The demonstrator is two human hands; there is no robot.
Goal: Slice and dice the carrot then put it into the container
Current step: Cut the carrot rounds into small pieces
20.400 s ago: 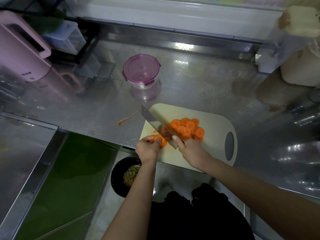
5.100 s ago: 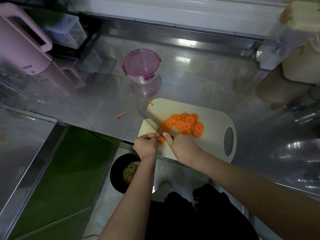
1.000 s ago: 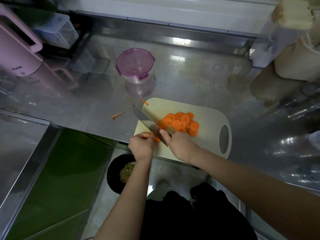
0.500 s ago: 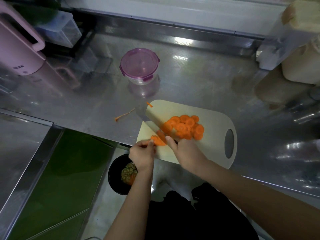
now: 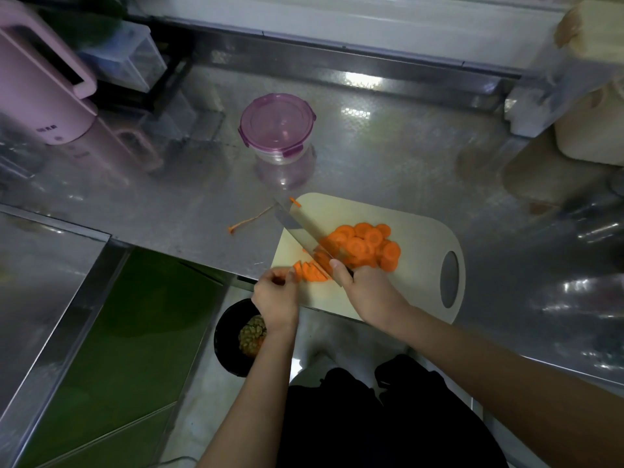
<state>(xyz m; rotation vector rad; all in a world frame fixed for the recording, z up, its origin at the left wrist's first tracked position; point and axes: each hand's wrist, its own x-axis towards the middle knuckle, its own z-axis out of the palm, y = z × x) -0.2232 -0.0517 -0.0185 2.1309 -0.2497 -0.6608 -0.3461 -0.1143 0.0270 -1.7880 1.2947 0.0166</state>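
A pale cutting board (image 5: pixel 418 265) lies at the steel counter's front edge. On it sits a heap of round carrot slices (image 5: pixel 363 246). Nearer me, a short fanned stack of carrot slices (image 5: pixel 312 272) lies just left of the knife blade (image 5: pixel 304 231). My right hand (image 5: pixel 366 287) grips the knife handle, with the forefinger along the blade's spine. My left hand (image 5: pixel 275 293) has its fingers curled against the left end of the fanned stack. The round container with a purple lid (image 5: pixel 276 127) stands closed behind the board.
A carrot tail (image 5: pixel 250 220) lies on the counter (image 5: pixel 371 157) left of the board. A pink kettle (image 5: pixel 40 82) stands at the back left, pale containers (image 5: pixel 587 96) at the back right. A black bin (image 5: pixel 236 336) with scraps sits on the floor below the counter edge.
The knife blade has come down beside the small carrot piece, which now shows as several fanned slices. My left hand has slid slightly left along it.
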